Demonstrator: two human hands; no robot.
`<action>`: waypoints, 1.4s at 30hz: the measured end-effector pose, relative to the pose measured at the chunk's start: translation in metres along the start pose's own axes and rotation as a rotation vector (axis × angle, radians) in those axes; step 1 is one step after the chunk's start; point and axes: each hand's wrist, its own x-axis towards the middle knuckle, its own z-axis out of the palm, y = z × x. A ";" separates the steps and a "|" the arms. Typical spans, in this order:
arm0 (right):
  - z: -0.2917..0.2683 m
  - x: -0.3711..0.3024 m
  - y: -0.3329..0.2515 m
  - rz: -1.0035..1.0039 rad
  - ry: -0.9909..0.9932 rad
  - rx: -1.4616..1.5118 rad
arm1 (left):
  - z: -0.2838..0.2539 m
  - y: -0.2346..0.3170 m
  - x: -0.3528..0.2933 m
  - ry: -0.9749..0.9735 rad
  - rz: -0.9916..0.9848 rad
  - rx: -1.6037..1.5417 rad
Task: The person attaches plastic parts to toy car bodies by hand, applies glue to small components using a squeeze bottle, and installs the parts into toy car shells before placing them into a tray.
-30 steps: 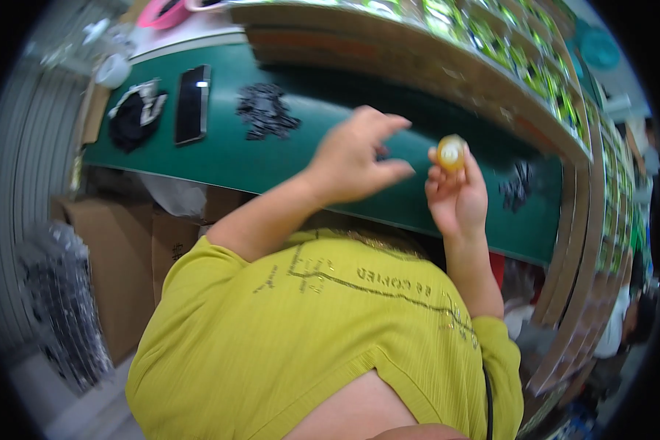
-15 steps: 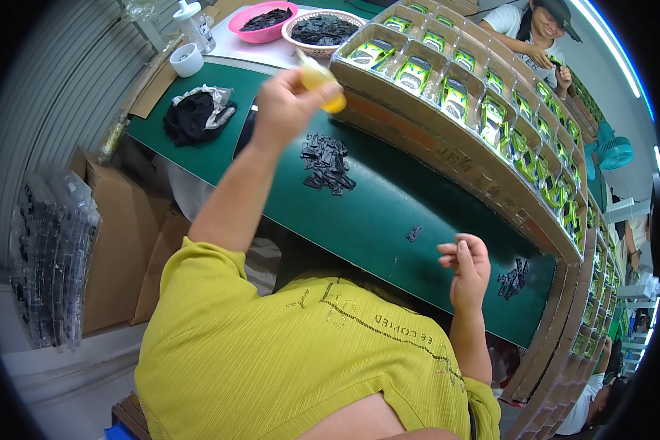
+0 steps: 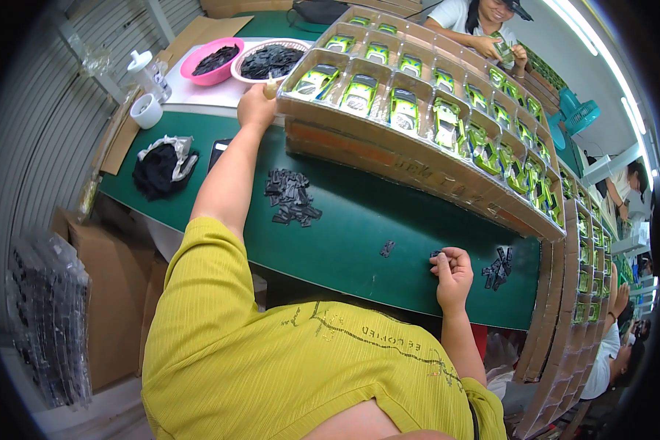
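My left hand (image 3: 254, 108) reaches far forward to the left corner of a long cardboard tray (image 3: 345, 143) and is closed on a small yellow bottle (image 3: 271, 87), of which only the tip shows. On the green mat (image 3: 359, 235) near me rests my right hand (image 3: 452, 269) with its fingers curled; a tiny black piece lies at its fingertips, and I cannot tell whether it is held. A pile of small black parts (image 3: 292, 196) lies by my left forearm. One loose black part (image 3: 386, 248) and a smaller pile (image 3: 497, 268) lie either side of my right hand.
The tray rows hold green toy cars (image 3: 359, 94) and curve off to the right. A pink bowl (image 3: 211, 59) and a white basket (image 3: 268, 60) hold black parts. A white cup (image 3: 147, 110), a black cloth (image 3: 160, 167) and a co-worker (image 3: 484, 22) are around the bench.
The yellow bottle went from my right hand to my left, which stretched forward to the tray corner. My right hand dropped onto the green mat and closed.
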 end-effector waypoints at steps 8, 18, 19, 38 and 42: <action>-0.001 0.000 -0.002 -0.007 -0.060 -0.055 | 0.012 0.015 -0.006 -0.100 0.220 -0.189; -0.001 -0.001 0.000 -0.009 -0.070 -0.089 | 0.020 0.015 0.013 -0.079 -0.058 -0.292; -0.001 -0.001 0.000 -0.001 -0.063 -0.084 | 0.017 0.020 0.011 -0.046 -0.105 -0.234; 0.008 -0.001 -0.001 -0.050 -0.041 -0.266 | 0.079 0.025 0.057 -0.129 0.117 0.050; 0.008 0.000 0.000 -0.053 -0.011 -0.290 | 0.071 0.025 0.039 -0.163 0.060 -0.117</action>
